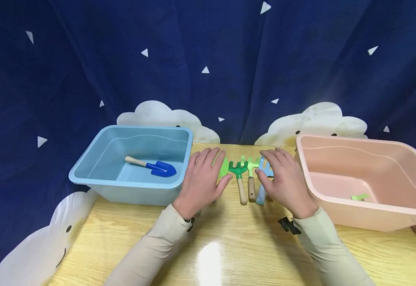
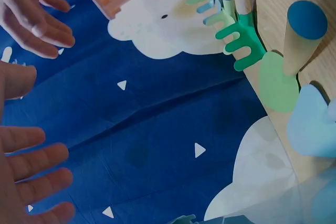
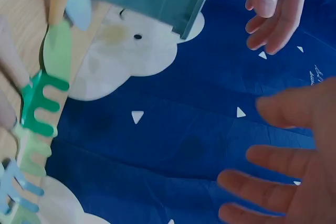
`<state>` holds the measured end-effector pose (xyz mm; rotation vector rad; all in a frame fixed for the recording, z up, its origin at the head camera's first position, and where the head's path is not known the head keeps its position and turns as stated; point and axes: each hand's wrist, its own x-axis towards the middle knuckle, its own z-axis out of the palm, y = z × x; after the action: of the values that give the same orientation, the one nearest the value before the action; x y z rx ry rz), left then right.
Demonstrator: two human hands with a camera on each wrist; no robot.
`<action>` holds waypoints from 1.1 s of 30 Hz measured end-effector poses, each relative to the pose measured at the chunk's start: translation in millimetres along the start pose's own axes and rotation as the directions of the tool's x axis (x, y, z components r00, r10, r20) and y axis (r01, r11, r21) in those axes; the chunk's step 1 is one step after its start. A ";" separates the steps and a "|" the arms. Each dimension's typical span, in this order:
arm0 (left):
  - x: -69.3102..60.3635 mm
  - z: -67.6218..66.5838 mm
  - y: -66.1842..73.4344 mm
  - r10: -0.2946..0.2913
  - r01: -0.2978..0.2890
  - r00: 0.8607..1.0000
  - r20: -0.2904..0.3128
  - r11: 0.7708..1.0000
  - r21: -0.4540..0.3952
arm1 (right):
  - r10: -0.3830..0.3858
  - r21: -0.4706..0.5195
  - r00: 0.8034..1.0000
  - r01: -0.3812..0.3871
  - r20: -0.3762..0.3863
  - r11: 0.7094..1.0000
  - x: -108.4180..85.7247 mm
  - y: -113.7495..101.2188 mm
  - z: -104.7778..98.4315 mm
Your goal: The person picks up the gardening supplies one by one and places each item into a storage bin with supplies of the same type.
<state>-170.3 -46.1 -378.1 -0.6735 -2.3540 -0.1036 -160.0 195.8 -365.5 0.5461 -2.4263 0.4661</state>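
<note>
My left hand [image 1: 202,178], fingers spread and relaxed, hovers by the blue tub's right side, above a light green trowel [image 1: 224,168] that it partly covers. In the left wrist view a light blue trowel [image 2: 308,129] lies beside that trowel. My right hand [image 1: 287,182] hovers with loose fingers over the light blue rake [image 1: 260,196]. Between the hands lie a dark green rake [image 1: 242,190] and a light green rake [image 1: 251,188], both with wooden handles. Another light green rake [image 3: 25,216] shows past the light blue one in the right wrist view. Neither hand holds anything.
A blue tub [image 1: 129,182] at the left contains a blue shovel [image 1: 163,169] with a wooden handle. At the right stands a pink tub [image 1: 351,210] with a light green tool [image 1: 360,197] partly visible inside. Behind the wooden table [image 1: 243,246] hangs a dark blue curtain [image 1: 229,39].
</note>
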 end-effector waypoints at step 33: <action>-34.0 -33.1 -43.3 0.084 -0.101 0.991 -0.105 0.982 -0.161 | 0.016 0.146 0.996 -0.002 -0.091 0.989 -10.0 9.4 0.8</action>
<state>-150.5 -106.6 -369.7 -0.8380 -2.2328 -0.2875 -157.6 206.2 -374.2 0.5629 -2.3196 0.6626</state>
